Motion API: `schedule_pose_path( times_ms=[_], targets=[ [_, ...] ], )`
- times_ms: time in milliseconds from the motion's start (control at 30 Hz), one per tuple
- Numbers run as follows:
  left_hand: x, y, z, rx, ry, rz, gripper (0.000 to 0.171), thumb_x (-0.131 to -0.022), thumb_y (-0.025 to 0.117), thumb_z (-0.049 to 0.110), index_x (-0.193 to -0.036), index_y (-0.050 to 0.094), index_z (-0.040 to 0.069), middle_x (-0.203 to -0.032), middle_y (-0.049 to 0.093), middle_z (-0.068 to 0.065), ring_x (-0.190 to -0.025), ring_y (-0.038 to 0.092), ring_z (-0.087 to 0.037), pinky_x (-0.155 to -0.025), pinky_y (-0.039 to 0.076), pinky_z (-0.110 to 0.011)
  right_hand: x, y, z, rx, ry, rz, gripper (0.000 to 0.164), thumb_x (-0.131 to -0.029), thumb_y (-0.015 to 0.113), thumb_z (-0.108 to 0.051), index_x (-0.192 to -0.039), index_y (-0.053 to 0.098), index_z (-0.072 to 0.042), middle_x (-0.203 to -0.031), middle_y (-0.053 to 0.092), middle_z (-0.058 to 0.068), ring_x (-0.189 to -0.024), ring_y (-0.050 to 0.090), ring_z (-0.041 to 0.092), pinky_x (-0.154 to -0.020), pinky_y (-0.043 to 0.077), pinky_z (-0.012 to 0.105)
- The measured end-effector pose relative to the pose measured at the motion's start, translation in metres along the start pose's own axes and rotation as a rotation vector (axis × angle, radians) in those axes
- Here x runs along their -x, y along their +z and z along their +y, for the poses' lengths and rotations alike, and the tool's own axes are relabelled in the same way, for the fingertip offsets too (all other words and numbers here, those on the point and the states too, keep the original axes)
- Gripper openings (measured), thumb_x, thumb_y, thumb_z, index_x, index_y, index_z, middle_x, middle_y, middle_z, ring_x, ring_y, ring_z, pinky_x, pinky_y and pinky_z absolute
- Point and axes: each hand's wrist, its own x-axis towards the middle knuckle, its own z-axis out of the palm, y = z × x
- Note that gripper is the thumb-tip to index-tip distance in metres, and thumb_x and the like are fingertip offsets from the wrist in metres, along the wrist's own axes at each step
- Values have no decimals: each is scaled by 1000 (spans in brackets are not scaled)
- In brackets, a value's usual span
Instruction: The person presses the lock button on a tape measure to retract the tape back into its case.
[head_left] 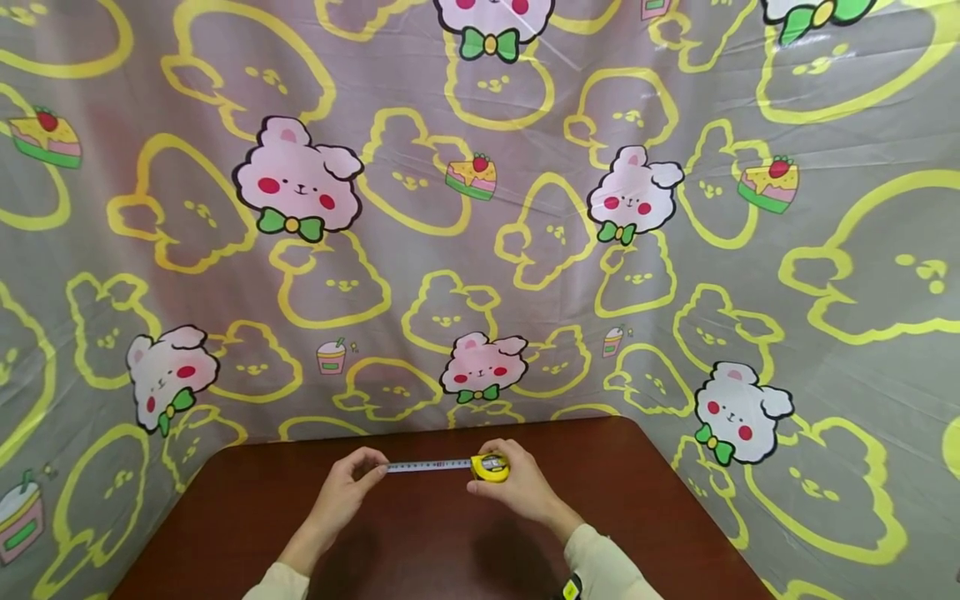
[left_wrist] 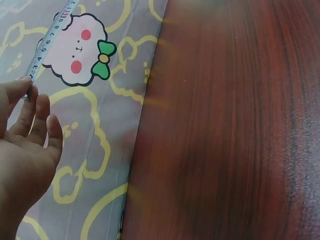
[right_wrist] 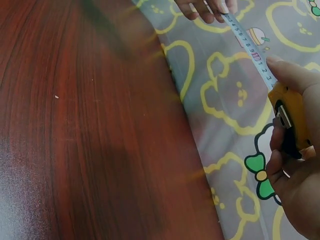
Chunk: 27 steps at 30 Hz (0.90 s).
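While the left hand (head_left: 347, 485) pinches the blade (head_left: 429, 467) near its tip, the right hand (head_left: 527, 486) grips the yellow tape measure (head_left: 491, 476) above the worktop (head_left: 427, 546); blade is out and straight, not retracted; whether extension is complete cannot be judged.

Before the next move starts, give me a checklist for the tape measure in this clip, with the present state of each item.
1. Left hand pinches the free end of the blade: ok.
2. Right hand grips the yellow case: ok.
3. Blade drawn out and roughly straight between the hands: ok.
4. Printed scale faces the head camera: ok.
5. Blade held above the table, not lying on it: ok.
6. Blade locked against retracting: cannot tell.
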Motion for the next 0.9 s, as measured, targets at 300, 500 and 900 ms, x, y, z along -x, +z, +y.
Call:
schedule_pose_path(
  times_ms=[300,500,900],
  targets=[
    [-1,8,3,1,4,-11,6,-100,68,5,-105,70,5,-100,66,-6,-95,59,-19,-83,48,-30,-2,6,-3,-28,9,8,48,-82,88,-34,-119,63,-17,-108,56,-2,-97,58,20,-80,55,29],
    [0,15,4,31,16,-3,7,-99,68,2,-105,70,4,-101,67,-7,-96,59,-19,-84,48,-28,-3,11,-5,-40,-18,4,50,-82,89,-34,-120,64,-13,-108,57,-2,-97,58,20,-80,55,30],
    [-1,29,8,42,37,-12,6,-97,70,3,-103,71,4,-96,66,-7,-90,58,-20,-80,46,-31,-4,23,-14,-35,-3,7,46,-82,89,-33,-117,64,-17,-106,56,-2,-96,58,19,-80,54,29]
  ],
)
